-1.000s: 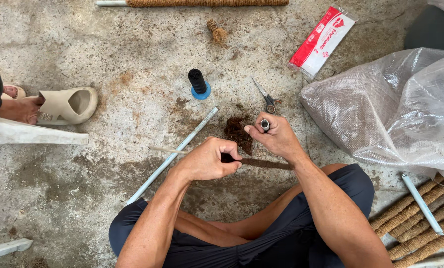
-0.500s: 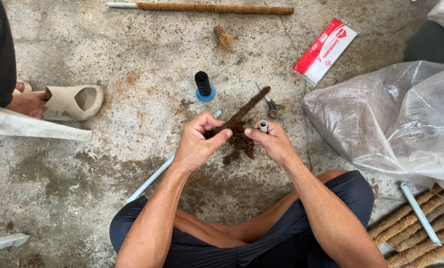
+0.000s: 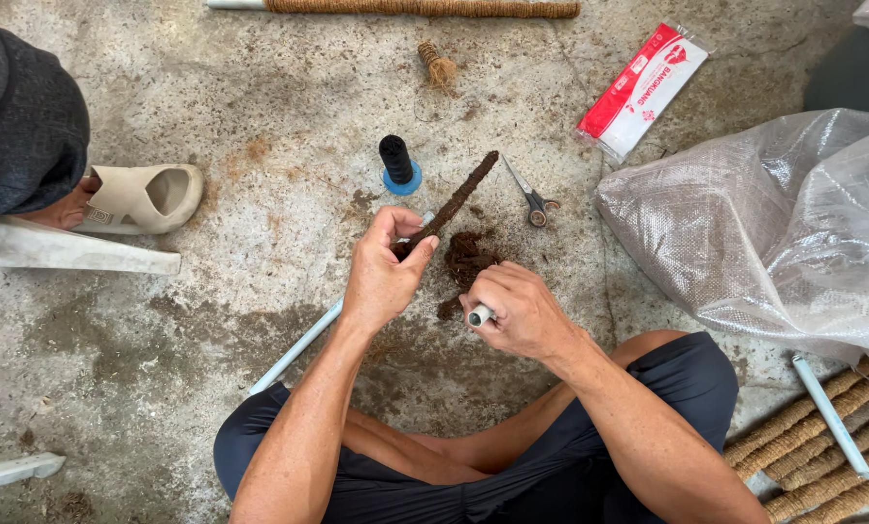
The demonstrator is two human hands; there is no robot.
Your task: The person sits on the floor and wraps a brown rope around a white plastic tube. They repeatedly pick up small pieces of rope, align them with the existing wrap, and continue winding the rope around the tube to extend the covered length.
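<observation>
A sandal (image 3: 143, 197) is lying far left of the spool (image 3: 396, 163), beside another person's dark cap (image 3: 22, 116). Nearer the spool, a white pipe (image 3: 298, 347) is running across the floor (image 3: 260, 97) below and left of it, passing under the left hand (image 3: 381, 272). That hand's fingers (image 3: 417, 254) are closing tight round the lower end of a fibre-wrapped stick (image 3: 454, 202), which is slanting up to a tip just right of the spool; the grip at the end is leaving the wrapped length free, seemingly for working. Below and right of the spool, a loose clump of fibre (image 3: 465, 257) is sitting on the floor within reach of both hands. The right hand (image 3: 522, 312), lower still, is curling shut round a small white tube (image 3: 479, 314), only its end showing. Scissors (image 3: 529, 197) are lying right of the spool, a red-and-white packet (image 3: 643, 90) further right, then a big woven sack (image 3: 774, 223).
</observation>
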